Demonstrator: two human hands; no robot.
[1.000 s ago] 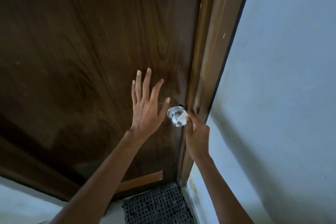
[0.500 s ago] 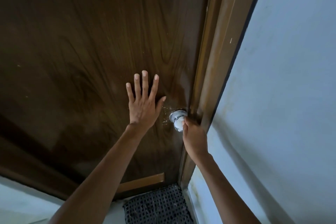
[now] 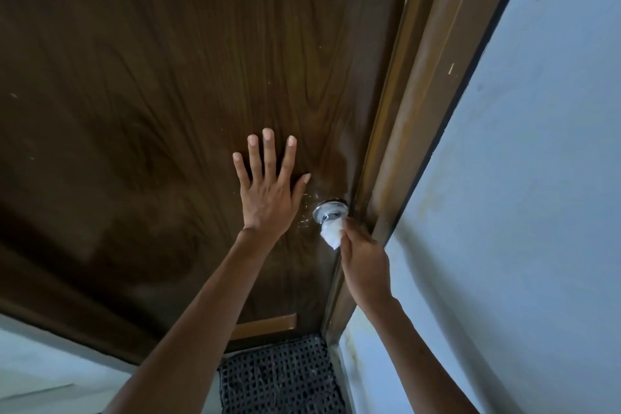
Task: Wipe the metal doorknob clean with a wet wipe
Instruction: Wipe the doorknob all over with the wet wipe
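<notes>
A shiny metal doorknob [image 3: 327,211] sticks out of the dark wooden door [image 3: 168,94], close to the door's right edge. A white wet wipe [image 3: 331,235] covers the knob's front; only the round base plate and neck show. My right hand [image 3: 364,265] grips the wipe and presses it against the knob from below right. My left hand [image 3: 268,191] lies flat on the door just left of the knob, fingers spread and pointing up, holding nothing.
A brown door frame [image 3: 420,111] runs along the door's right side, with a pale blue wall [image 3: 521,212] beyond it. A dark woven mat [image 3: 282,376] lies on the floor at the foot of the door.
My left hand has moved flat against the door with its fingers more upright. The wipe in my right hand has shifted over the front of the knob, hiding it.
</notes>
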